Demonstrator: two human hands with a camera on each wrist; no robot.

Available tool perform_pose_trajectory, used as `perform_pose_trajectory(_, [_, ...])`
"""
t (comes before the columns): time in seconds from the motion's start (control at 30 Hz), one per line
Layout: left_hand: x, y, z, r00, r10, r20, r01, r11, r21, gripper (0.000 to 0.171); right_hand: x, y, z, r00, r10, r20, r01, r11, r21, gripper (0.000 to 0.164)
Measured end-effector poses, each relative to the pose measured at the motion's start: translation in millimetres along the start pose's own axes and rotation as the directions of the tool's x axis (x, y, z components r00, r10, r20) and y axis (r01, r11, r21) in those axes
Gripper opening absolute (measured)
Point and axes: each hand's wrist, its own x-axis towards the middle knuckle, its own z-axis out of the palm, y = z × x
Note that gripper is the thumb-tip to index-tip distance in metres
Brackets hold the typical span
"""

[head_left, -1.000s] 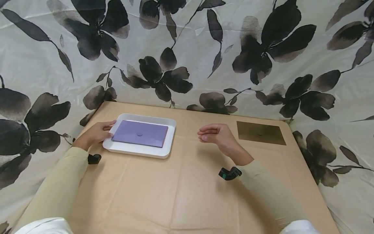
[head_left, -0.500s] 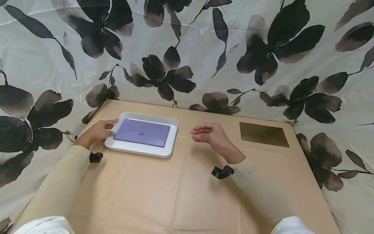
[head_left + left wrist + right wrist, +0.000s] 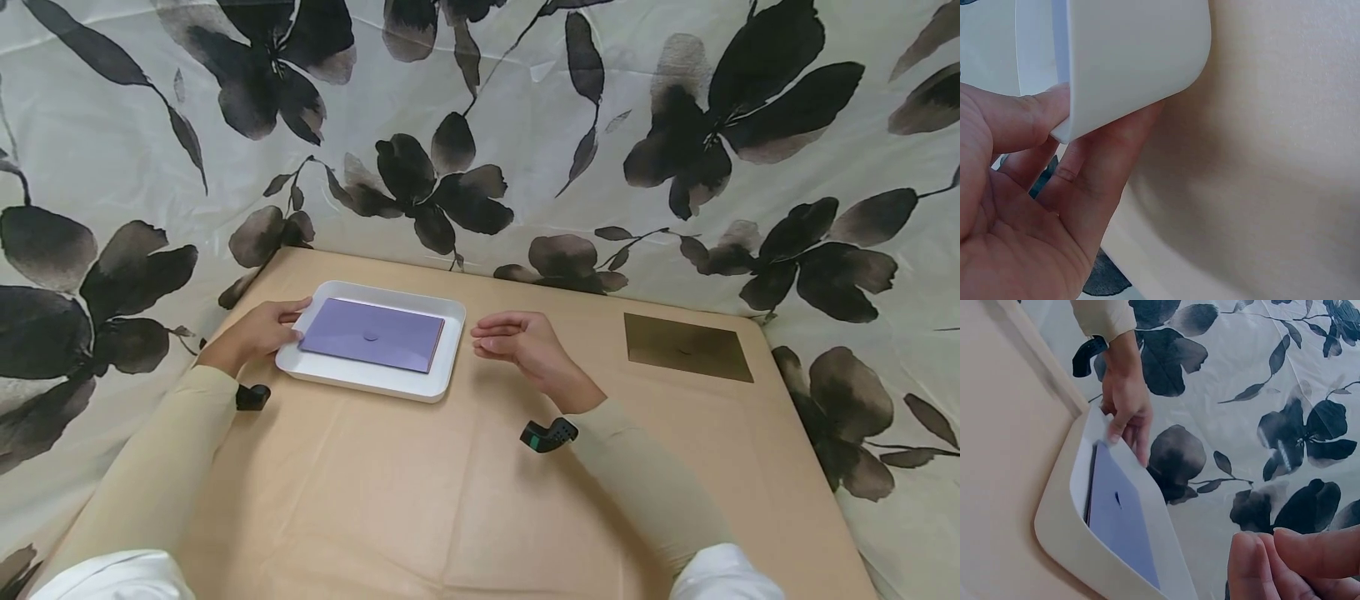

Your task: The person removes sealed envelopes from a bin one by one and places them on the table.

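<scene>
A white rectangular tray (image 3: 375,387) is at the left of the table. A flat purple envelope (image 3: 360,323) with a rounded flap mark lies inside it, and a thin reddish edge shows along its right side. My left hand (image 3: 258,332) grips the tray's left end: in the left wrist view the thumb (image 3: 1032,119) lies over the rim and the fingers (image 3: 1107,162) reach under the wall. Just right of the tray, my right hand (image 3: 528,350) hovers with fingers together and loosely bent, holding nothing. It is apart from the tray's right rim.
A flat gold-brown envelope (image 3: 688,348) lies at the table's right back. Behind the tan-covered table (image 3: 420,500) hangs a white cloth (image 3: 555,150) with dark flowers. Each wrist wears a black band (image 3: 550,435).
My right hand has moved left, closer to the tray's right rim. My left hand keeps its grip on the tray. The head view has shifted slightly.
</scene>
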Motion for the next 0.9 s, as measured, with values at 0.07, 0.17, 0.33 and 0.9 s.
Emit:
perform_pose_trajectory(0.07, [0.8, 0.0, -0.6, 1.000, -0.001, 0.000, 0.001, 1.000, -0.003, 0.074, 3.0, 0.7, 5.7, 1.000, 0.008, -0.005, -0.008, 1.000, 0.003, 0.040])
perform_pose_trajectory(0.17, [0.3, 0.9, -1.3, 1.000, 0.002, 0.002, -0.002, 1.000, 0.000, 0.074, 7.7, 2.8, 14.8, 0.999, 0.027, -0.018, -0.027, 1.000, 0.012, 0.038])
perform_pose_trajectory(0.33, [-0.1, 0.4, -1.7, 1.000, 0.006, 0.000, -0.006, 1.000, 0.010, 0.074, 17.0, 8.7, 30.2, 0.997, 0.064, -0.033, -0.063, 0.997, 0.036, 0.038])
perform_pose_trajectory(0.9, [1.0, -0.5, -0.2, 1.000, 0.025, -0.008, -0.025, 1.000, -0.013, 0.074, 38.8, 28.9, 80.6, 0.979, 0.198, -0.046, -0.193, 0.976, 0.105, 0.051])
